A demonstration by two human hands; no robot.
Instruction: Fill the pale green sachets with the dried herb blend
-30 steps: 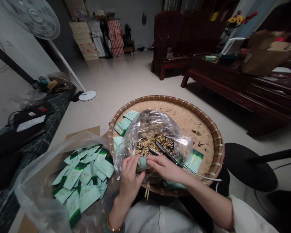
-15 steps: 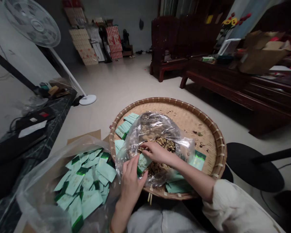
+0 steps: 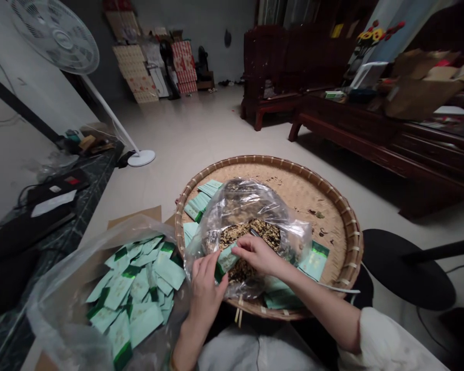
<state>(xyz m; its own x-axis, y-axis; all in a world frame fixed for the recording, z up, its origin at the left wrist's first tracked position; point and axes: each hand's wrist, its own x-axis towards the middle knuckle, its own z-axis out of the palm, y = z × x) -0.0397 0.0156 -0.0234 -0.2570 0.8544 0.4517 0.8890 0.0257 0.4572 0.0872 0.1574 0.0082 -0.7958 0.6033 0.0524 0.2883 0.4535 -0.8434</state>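
Note:
A pale green sachet with a dark green band [image 3: 227, 259] sits between my left hand [image 3: 206, 286] and my right hand [image 3: 257, 255], and both hands pinch it. It lies at the mouth of a clear plastic bag [image 3: 251, 198], which rests on a round woven bamboo tray [image 3: 294, 172]. Inside the bag is a speckled brown dried mixture [image 3: 251, 232]. A black tool [image 3: 254, 233] barely shows behind my right fingers. Several matching sachets lie in a loose pile [image 3: 139, 283] on a plastic sheet [image 3: 58, 309] to my left, and more sit on the tray.
A black round stool [image 3: 406, 270] stands to the right of the tray. A dark counter [image 3: 88, 180] runs along the left, with a white fan's base [image 3: 141, 158] beyond it. Dark wooden furniture [image 3: 332, 111] stands at the back right.
My right hand has drawn back out of the mixture to the sachet's edge. My left hand stays on the sachet, and the black tool is now mostly hidden.

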